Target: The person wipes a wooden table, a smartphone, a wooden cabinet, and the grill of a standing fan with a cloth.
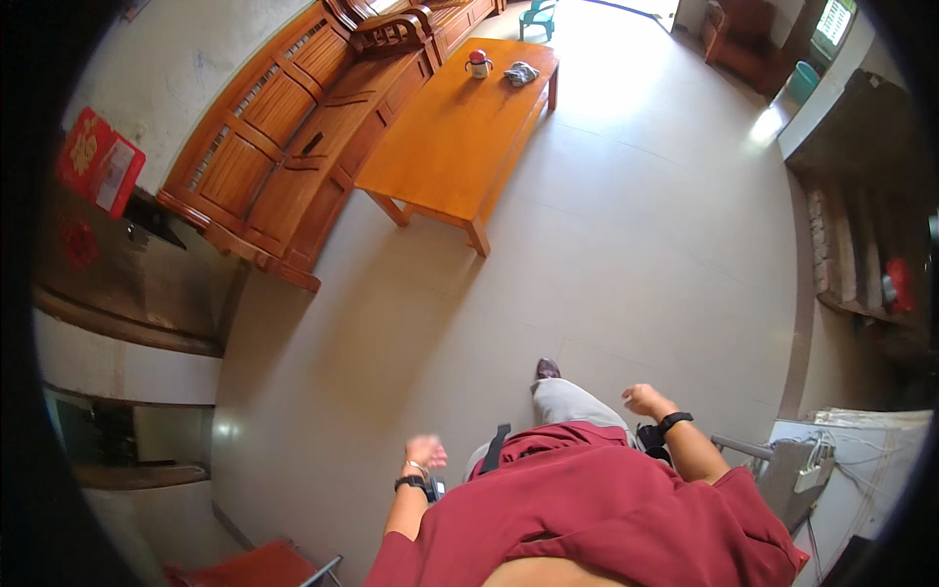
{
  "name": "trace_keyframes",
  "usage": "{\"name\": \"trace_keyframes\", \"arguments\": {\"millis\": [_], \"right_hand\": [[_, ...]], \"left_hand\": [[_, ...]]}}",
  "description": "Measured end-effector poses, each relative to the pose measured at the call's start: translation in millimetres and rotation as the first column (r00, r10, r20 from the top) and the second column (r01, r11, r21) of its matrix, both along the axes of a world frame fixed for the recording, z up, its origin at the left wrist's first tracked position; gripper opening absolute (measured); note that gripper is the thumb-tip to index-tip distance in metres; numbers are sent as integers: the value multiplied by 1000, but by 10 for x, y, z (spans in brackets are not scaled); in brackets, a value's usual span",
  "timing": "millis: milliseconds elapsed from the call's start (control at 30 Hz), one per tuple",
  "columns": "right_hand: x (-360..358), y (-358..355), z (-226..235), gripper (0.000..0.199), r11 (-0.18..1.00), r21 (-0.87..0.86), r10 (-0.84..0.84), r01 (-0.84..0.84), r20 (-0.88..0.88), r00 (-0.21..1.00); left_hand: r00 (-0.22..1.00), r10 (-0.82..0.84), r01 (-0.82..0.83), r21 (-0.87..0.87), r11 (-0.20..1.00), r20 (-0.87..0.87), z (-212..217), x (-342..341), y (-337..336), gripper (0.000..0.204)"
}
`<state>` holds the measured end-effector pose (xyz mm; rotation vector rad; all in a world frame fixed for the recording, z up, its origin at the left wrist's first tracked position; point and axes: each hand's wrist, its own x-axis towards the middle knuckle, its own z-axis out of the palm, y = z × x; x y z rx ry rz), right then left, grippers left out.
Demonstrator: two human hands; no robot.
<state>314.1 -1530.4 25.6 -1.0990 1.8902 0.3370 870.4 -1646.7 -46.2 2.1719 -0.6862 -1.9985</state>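
Red placard [101, 161], left wall: gold motif, print too small to read. My left hand [426, 451]: blurred, fingers loosely released. Right hand [648, 399]: fingers curled, can't tell if closed. Black strap [496, 448]: narrow, at my waist, between hands.

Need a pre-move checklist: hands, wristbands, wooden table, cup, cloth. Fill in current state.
1. Left hand empty: cannot tell; it is blurred, though no object shows in it.
2. Right hand empty: cannot tell; the fingers curl in and hide the palm.
3. Black wristbands on: ok, one on each wrist.
4. Wooden table within touch: not ok; it stands well ahead of both hands.
5. Cup upright: ok, near the table's far end.
6. Cloth folded flat: not ok; it lies bunched up, right of the cup.
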Motion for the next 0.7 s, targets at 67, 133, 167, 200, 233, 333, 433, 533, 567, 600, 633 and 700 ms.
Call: {"name": "trace_keyframes", "arguments": {"millis": [67, 133, 167, 200, 233, 333, 433, 533, 567, 600, 633, 700], "right_hand": [[-642, -622, -145, 32, 995, -101, -22, 22, -1, 1000], [-1176, -1274, 57, 30, 989, -145, -25, 25, 5, 1000], [-1267, -1720, 352, 28, 988, -154, -38, 31, -44, 998], [-1422, -2141, 564, 27, 985, -167, -64, 46, -100, 993], [-1660, -2559, 616, 27, 986, -163, -48, 32, -95, 994], [-2311, -3707, 681, 14, 881, -472, 22, -39, -41, 999], [-1984, -3806, 433, 13, 865, -448, 242, -225, -19, 970], [-2339, -4470, 104, 12, 829, -382, 411, -407, -76, 908], [-2331, -4803, 280, 11, 851, -359, 392, -383, -48, 919], [-2417, -5080, 329, 13, 856, -321, 428, -405, 1, 904], [-2520, -5379, 375, 13, 862, -309, 421, -402, -5, 907], [-2745, -5893, 436, 18, 859, -116, 505, -498, 34, 863]], "left_hand": [[996, 62, -73, 183, 980, 64, 145, -404, -179, 29], [987, 22, -48, 161, 986, 160, 714, -959, -329, 30], [983, 46, -77, 175, 982, 175, 897, -1165, -467, 30], [987, 19, -45, 161, 986, 158, 1068, -1397, -755, 29], [990, -7, -12, 140, 990, 140, 1195, -1670, -1123, 29], [963, -219, 196, 145, 970, 159, 1104, -2486, -2278, 22], [991, -13, -21, 247, 969, 136, 463, -2392, -2380, 25], [997, 6, -13, 103, 995, 77, 54, -2949, -3562, 24], [997, 40, -44, 69, 997, 61, 27, -3129, -3987, 24], [998, 64, -64, 28, 998, 4, -52, -3248, -4401, 25], [995, 87, -88, -10, 996, -53, -135, -3375, -4833, 25], [988, 0, -16, -102, 995, -152, -231, -3656, -5508, 27]]}}
